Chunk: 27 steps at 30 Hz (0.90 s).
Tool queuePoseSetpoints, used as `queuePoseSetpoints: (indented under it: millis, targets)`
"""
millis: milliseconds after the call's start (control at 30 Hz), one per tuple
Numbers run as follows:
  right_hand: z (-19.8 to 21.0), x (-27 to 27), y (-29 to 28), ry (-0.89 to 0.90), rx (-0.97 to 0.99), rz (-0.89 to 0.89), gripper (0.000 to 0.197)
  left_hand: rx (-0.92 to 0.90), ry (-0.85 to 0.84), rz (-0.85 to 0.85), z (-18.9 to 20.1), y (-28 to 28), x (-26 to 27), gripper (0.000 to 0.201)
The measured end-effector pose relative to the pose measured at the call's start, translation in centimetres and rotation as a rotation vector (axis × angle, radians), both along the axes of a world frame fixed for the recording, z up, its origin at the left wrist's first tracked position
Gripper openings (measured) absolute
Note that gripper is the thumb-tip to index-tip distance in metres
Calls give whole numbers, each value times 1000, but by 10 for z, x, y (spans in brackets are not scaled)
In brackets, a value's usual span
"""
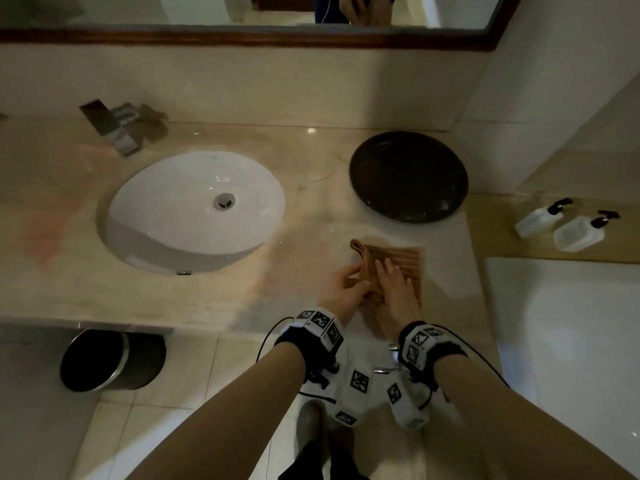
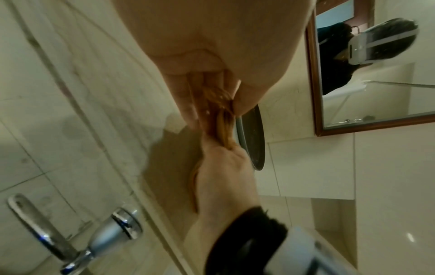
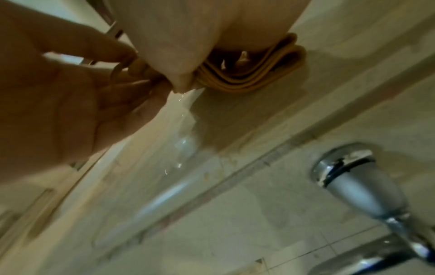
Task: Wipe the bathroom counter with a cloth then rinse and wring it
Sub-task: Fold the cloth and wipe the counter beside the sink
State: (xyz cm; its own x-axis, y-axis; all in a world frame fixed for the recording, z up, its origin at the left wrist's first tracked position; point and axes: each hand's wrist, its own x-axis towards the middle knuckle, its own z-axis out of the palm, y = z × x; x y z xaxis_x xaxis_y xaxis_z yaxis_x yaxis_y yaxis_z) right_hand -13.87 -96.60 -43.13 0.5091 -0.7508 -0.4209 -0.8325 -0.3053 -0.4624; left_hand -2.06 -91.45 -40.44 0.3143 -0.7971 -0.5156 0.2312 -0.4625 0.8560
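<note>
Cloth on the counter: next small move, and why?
Probably slide the cloth toward the sink. The right hand lies flat on it, the left hand pinches its bunched left edge, and water glistens on the counter just left of it.

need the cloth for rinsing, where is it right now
In the head view the cloth lies on the counter, right of the sink and just in front of the dark dish, under both hands.
</note>
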Motion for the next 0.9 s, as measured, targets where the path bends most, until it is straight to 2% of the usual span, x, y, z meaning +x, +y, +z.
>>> queuePoseSetpoints:
  millis: [67,133,200,333,467,633,767,900]
  targets:
    - [7,2,-7,-96,13,-107,68,-3,-130,19,-1,10,-3,24]
    - [18,7,-13,-212,98,-294,58,21,-262,34,-1,26,-4,19]
    - [20,15,-22,-254,206,-444,64,47,-364,-6,1,43,-5,18]
    - [5,29,-32,-153,220,-407,70,67,-449,-205,3,71,-8,21]
    - [-3,44,-26,-91,193,-382,72,21,-692,-341,1,89,-8,19]
    - [-19,60,-31,-49,153,-342,73,-106,-924,-402,-10,105,3,20]
    - [-12,66,-26,-71,132,-369,69,-158,-921,-438,-16,113,22,25]
    - [-14,73,-5,-2,9,-175,68,-229,-954,-351,-8,102,56,35]
